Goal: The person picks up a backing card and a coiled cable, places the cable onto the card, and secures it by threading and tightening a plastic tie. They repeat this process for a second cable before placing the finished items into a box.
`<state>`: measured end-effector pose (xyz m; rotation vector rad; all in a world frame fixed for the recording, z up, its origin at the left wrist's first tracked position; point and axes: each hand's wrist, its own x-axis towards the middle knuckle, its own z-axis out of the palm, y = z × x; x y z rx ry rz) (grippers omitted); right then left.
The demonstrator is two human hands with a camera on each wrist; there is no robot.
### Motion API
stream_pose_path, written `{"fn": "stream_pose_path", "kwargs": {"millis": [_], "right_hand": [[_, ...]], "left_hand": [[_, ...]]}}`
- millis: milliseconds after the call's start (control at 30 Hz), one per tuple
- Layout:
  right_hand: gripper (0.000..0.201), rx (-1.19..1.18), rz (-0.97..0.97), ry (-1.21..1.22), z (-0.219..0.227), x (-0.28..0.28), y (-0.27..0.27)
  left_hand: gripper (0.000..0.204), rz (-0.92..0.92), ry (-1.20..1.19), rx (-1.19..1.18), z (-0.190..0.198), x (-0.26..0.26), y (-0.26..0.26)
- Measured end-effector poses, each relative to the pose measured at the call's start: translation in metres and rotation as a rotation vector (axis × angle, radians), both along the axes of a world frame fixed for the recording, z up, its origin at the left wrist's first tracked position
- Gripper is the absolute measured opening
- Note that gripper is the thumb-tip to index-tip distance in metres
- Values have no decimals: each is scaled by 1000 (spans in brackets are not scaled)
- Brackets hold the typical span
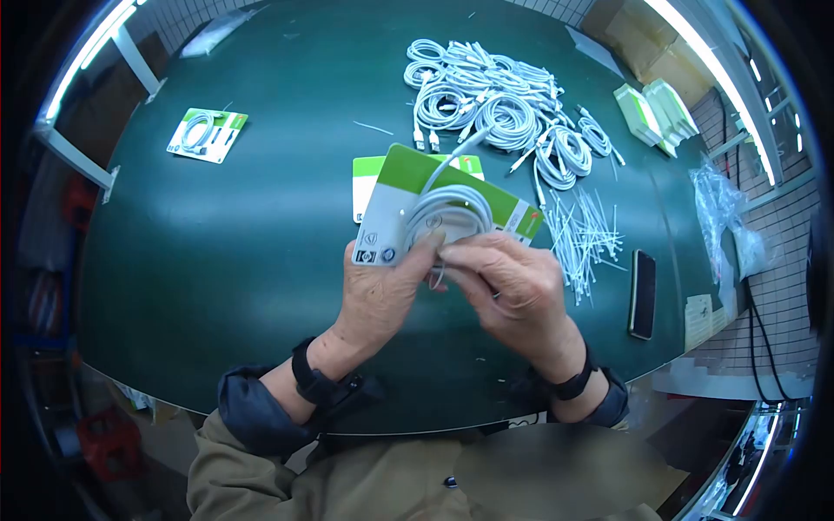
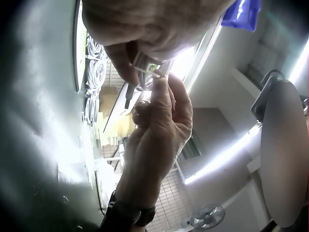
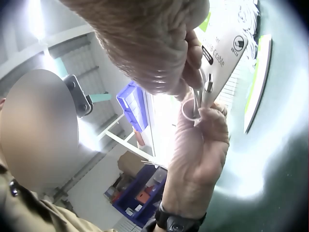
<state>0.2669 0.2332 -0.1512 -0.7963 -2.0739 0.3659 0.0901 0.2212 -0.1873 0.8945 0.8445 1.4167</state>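
Note:
In the head view a green and white card is held tilted above the table, a coiled white cable lying against its face. My left hand grips the card's lower edge, its thumb pressed on the coil. With thumb and index finger, my right hand pinches a thin white tie at the coil's lower side. The right wrist view shows the tie as a small loop between the hands, beside a metal cable plug. Another card lies on the table behind the held one.
Many coiled white cables lie in a heap at the back, with loose white ties in front. A phone and stacked cards are at the right. Far left lies a card with a cable on the green table.

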Motion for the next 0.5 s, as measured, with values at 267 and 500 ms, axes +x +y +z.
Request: {"fn": "stream_pose_path", "kwargs": {"millis": [267, 500], "right_hand": [[19, -290, -455, 626, 12, 58, 34], [33, -944, 328, 713, -57, 75, 3]], "left_hand": [[34, -131, -12, 50, 9, -8, 2], [29, -171, -22, 43, 16, 3, -10]]}}
